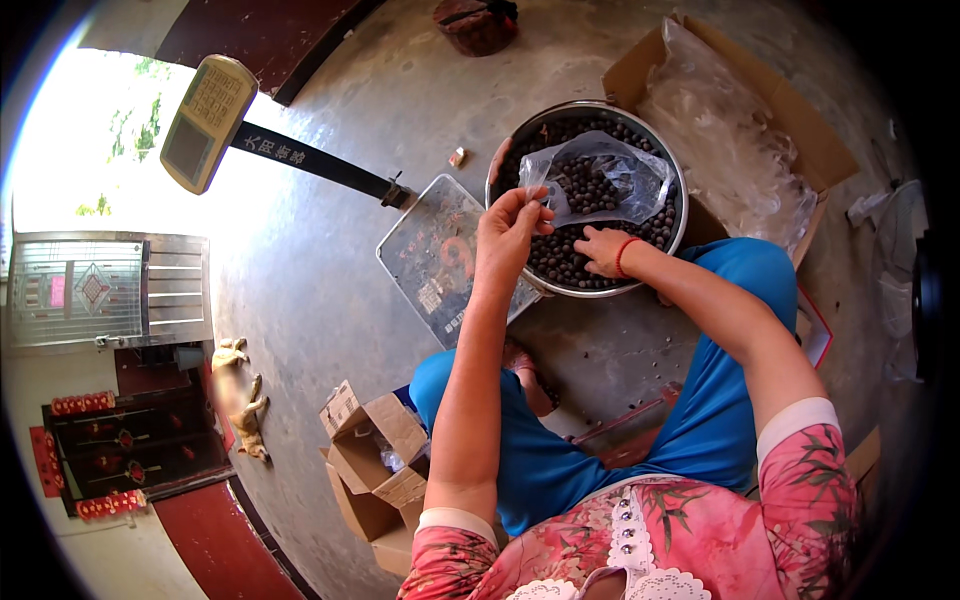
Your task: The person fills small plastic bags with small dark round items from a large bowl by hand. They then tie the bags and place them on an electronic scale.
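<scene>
A round metal basin (686, 205) full of small dark brown balls, like nuts or seeds, stands in front of me. In it lies a clear plastic bag (650, 178) with some of the same balls (583, 188) inside. My left hand (513, 232) pinches the bag's edge at the basin's left side. Beside the bag, my right hand (608, 250), with a red bracelet on the wrist, is down on the loose balls (563, 262). Its fingers are drawn together and curled; whatever is under the fingertips is hidden.
Left of the basin, a platform scale (430, 260) carries a tilted display (208, 125) on a pole. A cardboard box (830, 150) of clear plastic bags stands at right. Opened cartons (375, 445) sit by my left knee. An animal (240, 400) lies on the floor.
</scene>
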{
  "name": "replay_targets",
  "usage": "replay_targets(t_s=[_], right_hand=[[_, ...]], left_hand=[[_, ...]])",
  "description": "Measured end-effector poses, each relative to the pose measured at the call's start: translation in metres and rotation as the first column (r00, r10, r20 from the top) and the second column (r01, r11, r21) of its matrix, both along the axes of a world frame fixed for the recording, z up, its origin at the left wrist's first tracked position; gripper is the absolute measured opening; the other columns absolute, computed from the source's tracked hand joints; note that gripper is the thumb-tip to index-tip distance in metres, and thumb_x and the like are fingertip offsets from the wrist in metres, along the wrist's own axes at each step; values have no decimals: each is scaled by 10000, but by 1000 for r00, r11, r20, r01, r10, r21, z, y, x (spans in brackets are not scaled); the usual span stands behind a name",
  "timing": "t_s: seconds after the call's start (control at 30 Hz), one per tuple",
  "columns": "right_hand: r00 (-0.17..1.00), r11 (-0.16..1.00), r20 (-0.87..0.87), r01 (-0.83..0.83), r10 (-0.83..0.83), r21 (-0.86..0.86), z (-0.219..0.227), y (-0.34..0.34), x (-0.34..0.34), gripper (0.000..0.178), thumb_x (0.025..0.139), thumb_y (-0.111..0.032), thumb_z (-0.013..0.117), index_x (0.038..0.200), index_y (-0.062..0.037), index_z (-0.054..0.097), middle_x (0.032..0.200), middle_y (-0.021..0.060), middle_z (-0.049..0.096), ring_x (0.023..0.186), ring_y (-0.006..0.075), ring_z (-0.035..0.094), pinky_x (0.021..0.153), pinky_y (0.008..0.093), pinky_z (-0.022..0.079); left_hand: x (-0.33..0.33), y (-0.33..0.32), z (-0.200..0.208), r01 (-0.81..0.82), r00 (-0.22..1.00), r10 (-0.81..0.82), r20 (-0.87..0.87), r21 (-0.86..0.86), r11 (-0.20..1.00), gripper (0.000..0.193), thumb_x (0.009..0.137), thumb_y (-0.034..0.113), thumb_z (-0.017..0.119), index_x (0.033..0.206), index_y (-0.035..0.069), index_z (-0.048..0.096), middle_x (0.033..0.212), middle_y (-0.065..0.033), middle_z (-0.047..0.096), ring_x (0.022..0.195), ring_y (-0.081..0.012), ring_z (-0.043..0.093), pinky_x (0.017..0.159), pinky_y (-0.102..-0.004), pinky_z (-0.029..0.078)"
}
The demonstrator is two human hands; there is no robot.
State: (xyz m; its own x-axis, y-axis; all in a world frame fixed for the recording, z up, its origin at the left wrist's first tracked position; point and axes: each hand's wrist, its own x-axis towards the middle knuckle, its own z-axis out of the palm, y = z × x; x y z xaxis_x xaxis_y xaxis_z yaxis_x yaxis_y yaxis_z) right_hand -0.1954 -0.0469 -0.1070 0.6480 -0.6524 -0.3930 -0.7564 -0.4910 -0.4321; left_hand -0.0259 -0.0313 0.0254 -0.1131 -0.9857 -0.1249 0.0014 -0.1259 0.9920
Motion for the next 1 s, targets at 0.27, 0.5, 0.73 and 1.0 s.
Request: replay_targets(t_s=[0.27,0.5,0.73,1.0], right_hand=[[990,992,66,125,-126,17,-3,-5,0,244,774,-233,556,948,-62,559,900,172,577,885,337,552,770,412,437],[970,926,239,-46,-49,376,26,-33,12,227,779,-254,554,881,-56,596,777,98,604,711,222,575,621,328,455],[937,754,263,0,-229,657,140,-50,-1,222,796,-305,539,908,-117,578,657,-8,479,547,86,457,457,217,379],[806,527,585,459,93,-715,16,-97,-33,194,794,-195,542,940,-69,564,812,40,540,631,127,543,501,290,483]], left_hand=[[-2,-1,0,1,1000,-1,11,3,1000,214,880,127,470,1029,6,564,780,-40,592,666,-87,545,639,-213,440],[1,-2,-4,-3,1000,3,2,-9,1000,207,877,112,472,1029,4,562,777,-38,590,660,-85,542,637,-208,440],[1,-1,-1,-26,1000,25,-7,-33,999,209,875,108,472,1023,-8,562,770,-39,589,658,-87,541,637,-204,443],[-13,-4,-1,1,1000,-1,-7,-7,1000,211,874,114,477,1025,-3,566,774,-42,589,655,-89,544,640,-206,446]])
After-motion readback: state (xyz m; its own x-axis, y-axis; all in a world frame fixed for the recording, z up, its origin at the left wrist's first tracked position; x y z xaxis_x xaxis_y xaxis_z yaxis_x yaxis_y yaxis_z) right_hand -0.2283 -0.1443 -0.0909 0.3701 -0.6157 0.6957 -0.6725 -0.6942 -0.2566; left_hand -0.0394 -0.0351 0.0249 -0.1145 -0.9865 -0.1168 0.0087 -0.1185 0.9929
